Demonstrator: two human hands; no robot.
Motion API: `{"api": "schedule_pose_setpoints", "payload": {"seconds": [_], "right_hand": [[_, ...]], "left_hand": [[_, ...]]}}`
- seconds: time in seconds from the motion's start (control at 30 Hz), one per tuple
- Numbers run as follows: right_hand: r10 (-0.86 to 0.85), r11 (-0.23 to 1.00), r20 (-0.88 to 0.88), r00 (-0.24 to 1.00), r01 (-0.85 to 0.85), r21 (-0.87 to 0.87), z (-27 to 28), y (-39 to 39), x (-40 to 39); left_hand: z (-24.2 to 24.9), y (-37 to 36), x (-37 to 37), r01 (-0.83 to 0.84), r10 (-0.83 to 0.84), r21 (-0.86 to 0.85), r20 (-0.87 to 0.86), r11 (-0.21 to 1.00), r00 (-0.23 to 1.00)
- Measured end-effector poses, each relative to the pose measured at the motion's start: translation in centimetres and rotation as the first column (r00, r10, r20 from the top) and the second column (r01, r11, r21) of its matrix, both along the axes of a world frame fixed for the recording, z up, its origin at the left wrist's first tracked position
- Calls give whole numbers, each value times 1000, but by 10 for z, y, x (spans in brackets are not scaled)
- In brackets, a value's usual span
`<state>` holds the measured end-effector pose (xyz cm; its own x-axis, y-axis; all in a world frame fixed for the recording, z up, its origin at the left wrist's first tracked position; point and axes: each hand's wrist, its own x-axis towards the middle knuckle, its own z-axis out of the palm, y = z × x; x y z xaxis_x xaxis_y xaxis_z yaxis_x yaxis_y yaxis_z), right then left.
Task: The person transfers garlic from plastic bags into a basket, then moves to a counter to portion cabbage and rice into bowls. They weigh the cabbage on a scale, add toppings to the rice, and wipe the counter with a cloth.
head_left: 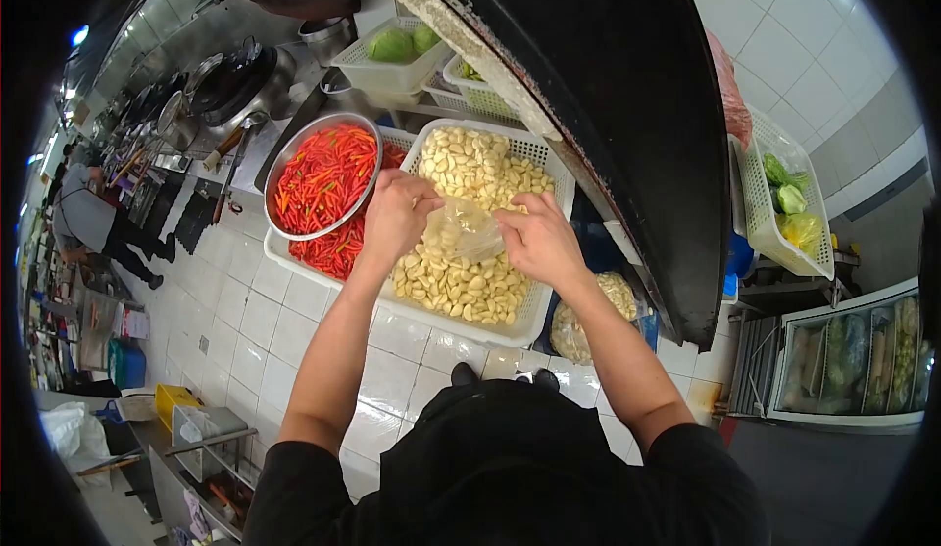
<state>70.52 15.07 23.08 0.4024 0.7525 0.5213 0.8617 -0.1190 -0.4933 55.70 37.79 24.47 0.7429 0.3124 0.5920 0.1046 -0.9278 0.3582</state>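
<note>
A clear plastic bag point(467, 228) is stretched between my two hands over a white basket point(536, 325) of peeled garlic cloves point(461, 286). My left hand point(397, 213) pinches the bag's left edge, thumb against fingers. On the opposite side, my right hand point(539, 239) grips the other edge the same way. Cloves show through the thin film. More garlic point(466, 162) is heaped behind the hands, toward the basket's far end. Left of the garlic, a steel bowl point(277, 179) full of red chillies point(328, 175) rests over further chillies point(328, 252) in a white basket.
A large dark panel point(627, 85) curves over the right side. Crates of cabbage point(390, 46) stand behind; another vegetable crate point(804, 252) is at right, above a glass-fronted fridge point(851, 358). Bagged pale food point(578, 335) sits low beside the garlic. A person point(93, 208) stands far left near woks point(235, 85).
</note>
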Motion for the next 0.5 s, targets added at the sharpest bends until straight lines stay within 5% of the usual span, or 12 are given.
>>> {"api": "schedule_pose_setpoints", "payload": {"seconds": [0.03, 0.1, 0.23, 0.37, 0.4, 0.5], "right_hand": [[9, 997, -45, 999, -13, -77, -5, 0, 0], [18, 976, -117, 993, -43, -213, 0, 8, 6], [1, 970, -142, 990, -35, -241, 2, 1, -3], [-34, 987, -136, 990, 12, -159, 1, 7, 17], [10, 983, -167, 986, -41, -181, -10, 1, 17], [17, 999, -91, 996, -14, 38, 7, 23, 34]], "left_hand": [[-4, -2, -2, -4, 4, -4, -7, 1000, 1000], [10, -9, 2, -30, -5, -338, -102, 941, 995], [20, -16, 1, -63, 23, -414, -100, 908, 995], [8, -7, 7, -9, -2, -239, -43, 971, 999], [3, -3, 5, -107, 26, -360, -224, 927, 974], [7, -13, 2, -55, -17, -545, -125, 837, 992]]}}
